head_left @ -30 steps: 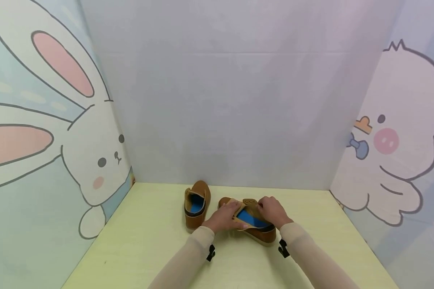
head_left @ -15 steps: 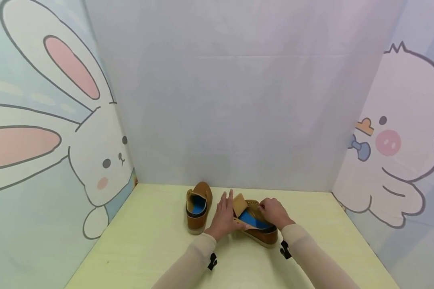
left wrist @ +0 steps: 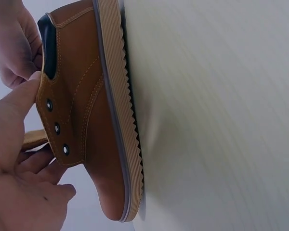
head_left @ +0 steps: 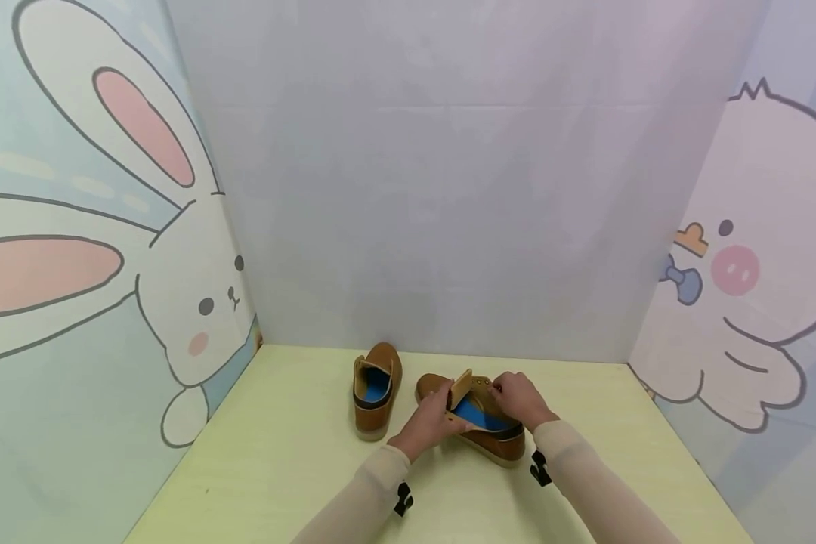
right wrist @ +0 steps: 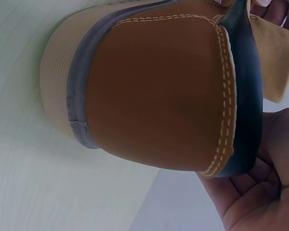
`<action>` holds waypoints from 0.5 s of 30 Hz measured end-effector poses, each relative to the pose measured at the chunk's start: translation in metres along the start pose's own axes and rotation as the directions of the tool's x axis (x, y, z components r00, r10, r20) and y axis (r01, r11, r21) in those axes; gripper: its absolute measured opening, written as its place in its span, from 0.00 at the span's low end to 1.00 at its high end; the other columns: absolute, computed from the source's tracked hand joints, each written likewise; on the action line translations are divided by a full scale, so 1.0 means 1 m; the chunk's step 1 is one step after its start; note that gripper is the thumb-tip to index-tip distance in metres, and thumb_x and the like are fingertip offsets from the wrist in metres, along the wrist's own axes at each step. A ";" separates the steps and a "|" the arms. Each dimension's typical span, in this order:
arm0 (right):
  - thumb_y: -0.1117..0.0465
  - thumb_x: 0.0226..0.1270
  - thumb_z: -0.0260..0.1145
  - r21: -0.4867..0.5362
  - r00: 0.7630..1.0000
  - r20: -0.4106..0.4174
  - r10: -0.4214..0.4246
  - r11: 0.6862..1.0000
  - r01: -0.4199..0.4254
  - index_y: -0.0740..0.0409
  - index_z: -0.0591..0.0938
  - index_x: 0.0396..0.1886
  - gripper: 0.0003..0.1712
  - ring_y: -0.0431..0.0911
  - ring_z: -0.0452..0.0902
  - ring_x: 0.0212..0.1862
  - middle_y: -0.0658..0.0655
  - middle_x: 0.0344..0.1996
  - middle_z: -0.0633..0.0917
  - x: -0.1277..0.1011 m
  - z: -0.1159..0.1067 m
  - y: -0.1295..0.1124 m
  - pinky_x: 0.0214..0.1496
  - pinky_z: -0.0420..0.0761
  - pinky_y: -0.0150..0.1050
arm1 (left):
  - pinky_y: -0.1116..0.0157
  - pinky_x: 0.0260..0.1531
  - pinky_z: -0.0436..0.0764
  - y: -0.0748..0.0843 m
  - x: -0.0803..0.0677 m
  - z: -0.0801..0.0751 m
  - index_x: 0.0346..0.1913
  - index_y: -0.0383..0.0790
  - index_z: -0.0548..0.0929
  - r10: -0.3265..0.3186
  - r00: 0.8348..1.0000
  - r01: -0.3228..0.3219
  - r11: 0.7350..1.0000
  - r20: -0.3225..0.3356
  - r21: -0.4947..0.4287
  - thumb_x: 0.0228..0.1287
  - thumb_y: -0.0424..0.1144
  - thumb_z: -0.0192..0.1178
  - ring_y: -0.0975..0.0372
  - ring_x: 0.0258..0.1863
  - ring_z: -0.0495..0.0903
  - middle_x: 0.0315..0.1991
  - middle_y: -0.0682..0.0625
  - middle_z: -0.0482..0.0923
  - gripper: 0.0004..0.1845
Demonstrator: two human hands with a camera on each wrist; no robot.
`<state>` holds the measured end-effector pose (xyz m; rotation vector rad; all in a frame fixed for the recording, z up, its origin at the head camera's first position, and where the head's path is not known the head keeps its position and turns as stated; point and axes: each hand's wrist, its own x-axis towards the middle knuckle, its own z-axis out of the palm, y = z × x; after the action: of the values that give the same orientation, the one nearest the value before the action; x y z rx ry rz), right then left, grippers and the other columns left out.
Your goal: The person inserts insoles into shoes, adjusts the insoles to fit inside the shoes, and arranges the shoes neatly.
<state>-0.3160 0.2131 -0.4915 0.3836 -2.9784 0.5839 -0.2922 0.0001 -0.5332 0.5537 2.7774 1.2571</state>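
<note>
A brown lace-up shoe [head_left: 506, 446] without laces stands on its sole, toe pointing to the far left. Its insole [head_left: 476, 412] is blue and its tan tongue [head_left: 461, 388] sticks up. My left hand [head_left: 425, 428] is at the near side of the opening. In the left wrist view, the thumb rests on the edge of the eyelet flap [left wrist: 58, 122], with fingers curled behind the tongue. My right hand [head_left: 522, 399] pinches the far eyelet flap, its fingertips partly hidden. The right wrist view is filled by the brown heel [right wrist: 159, 91] with its dark collar.
A matching brown shoe [head_left: 372, 414] stands to the left, toe toward the back wall. Both sit on a pale yellow tabletop [head_left: 272, 453]. A plain grey-white wall [head_left: 415, 227] rises behind, with cartoon-printed panels at left and right.
My left hand raised its fingers off the toe side, then brought them in against the tongue, which now stands more upright. My right hand stays on the far flap.
</note>
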 end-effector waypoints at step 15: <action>0.65 0.70 0.68 0.019 0.999 0.015 0.029 0.999 -0.030 0.64 0.90 0.37 0.07 0.44 0.79 0.28 0.56 0.30 0.87 0.000 -0.004 0.003 0.33 0.83 0.43 | 0.59 0.59 0.77 0.007 -0.005 0.000 0.74 0.39 0.71 0.213 0.971 -0.232 0.950 0.111 0.211 0.80 0.45 0.53 0.58 0.62 0.76 0.65 0.47 0.76 0.26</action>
<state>-0.3162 0.2170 -0.4891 0.3473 -2.9994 0.6161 -0.2857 0.0024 -0.5286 0.9370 2.8633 0.9289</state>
